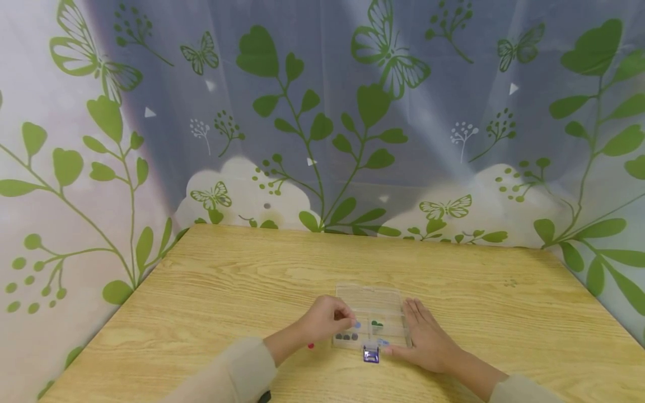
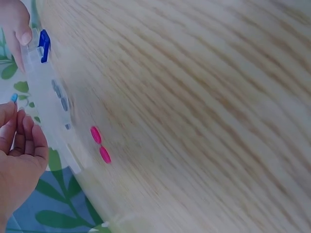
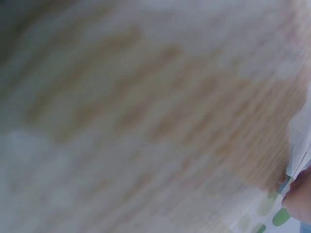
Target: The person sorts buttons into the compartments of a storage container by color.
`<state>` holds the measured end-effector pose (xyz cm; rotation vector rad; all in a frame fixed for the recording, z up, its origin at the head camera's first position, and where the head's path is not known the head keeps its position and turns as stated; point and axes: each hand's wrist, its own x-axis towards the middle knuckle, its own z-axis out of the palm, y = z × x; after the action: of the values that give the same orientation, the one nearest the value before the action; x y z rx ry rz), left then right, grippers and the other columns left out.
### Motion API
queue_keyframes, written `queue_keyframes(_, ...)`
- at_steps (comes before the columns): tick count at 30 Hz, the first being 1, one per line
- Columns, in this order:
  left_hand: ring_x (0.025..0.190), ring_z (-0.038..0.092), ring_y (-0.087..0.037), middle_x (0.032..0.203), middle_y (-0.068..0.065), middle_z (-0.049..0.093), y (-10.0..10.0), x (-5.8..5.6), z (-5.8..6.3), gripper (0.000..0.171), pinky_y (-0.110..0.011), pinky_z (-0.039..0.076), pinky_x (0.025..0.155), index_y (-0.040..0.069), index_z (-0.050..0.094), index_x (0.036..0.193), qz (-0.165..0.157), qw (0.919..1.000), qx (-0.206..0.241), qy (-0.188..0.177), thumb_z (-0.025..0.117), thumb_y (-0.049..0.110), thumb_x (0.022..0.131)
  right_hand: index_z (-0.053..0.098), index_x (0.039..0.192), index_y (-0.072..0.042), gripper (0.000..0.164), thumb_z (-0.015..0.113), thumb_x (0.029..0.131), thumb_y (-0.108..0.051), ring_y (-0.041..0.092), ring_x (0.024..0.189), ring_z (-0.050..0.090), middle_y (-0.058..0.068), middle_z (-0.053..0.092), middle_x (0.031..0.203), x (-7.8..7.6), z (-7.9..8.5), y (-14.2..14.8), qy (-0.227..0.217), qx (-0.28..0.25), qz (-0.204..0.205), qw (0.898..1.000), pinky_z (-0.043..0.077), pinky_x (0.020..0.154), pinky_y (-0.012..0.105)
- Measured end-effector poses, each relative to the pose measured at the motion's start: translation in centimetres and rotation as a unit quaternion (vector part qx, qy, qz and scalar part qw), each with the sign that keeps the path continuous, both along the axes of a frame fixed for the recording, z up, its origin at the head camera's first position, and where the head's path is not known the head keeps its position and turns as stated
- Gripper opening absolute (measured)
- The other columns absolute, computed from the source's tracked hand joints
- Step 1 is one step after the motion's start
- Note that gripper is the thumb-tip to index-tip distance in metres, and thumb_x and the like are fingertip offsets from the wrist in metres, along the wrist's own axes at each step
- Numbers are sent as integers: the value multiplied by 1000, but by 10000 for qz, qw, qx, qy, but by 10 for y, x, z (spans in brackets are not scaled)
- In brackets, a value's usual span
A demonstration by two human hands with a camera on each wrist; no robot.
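Observation:
A clear plastic compartment box point(image 1: 370, 305) lies on the table with its lid raised at the back and a dark blue clasp point(image 1: 371, 354) at its front. Over its left part, my left hand point(image 1: 325, 320) pinches a small light blue oval piece point(image 2: 14, 97) between thumb and fingertips. Along the right side my right hand point(image 1: 428, 338) rests with fingers stretched out, its thumb by the front edge near the clasp. Inside the box are several grey-blue pieces point(image 1: 346, 337), green pieces point(image 1: 377, 324) and light blue pieces point(image 1: 383, 342), each kind in its own compartment.
Two bright pink oval pieces point(image 2: 100, 144) lie end to end on the wooden table point(image 1: 242, 274), left of the box. A patterned curtain point(image 1: 322, 112) with leaves and butterflies hangs behind the table. A small dark object point(image 1: 264, 397) shows by the left sleeve.

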<state>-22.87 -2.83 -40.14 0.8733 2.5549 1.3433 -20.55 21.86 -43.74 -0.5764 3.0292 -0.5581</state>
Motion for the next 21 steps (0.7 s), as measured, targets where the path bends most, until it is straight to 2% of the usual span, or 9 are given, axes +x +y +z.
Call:
queue_keyframes(9,57,43,-2,72,-6,60,13,1,1,8,-12,36,51,-3,68,81,-88,9998,132,-141,64,4,84,19,140,14,107,53,79,-68,47,138,12,32,17,148,0,-1,0,-105,-86,-9,9999,16,111,58)
queue_keyframes(21,56,41,-1,70,-4,60,32,2,0,7,-11,36,51,-3,68,81,11,10000,51,-71,64,2,83,21,140,14,106,55,79,-66,48,138,12,33,17,148,1,0,0,-92,-155,8,9998,17,110,59)
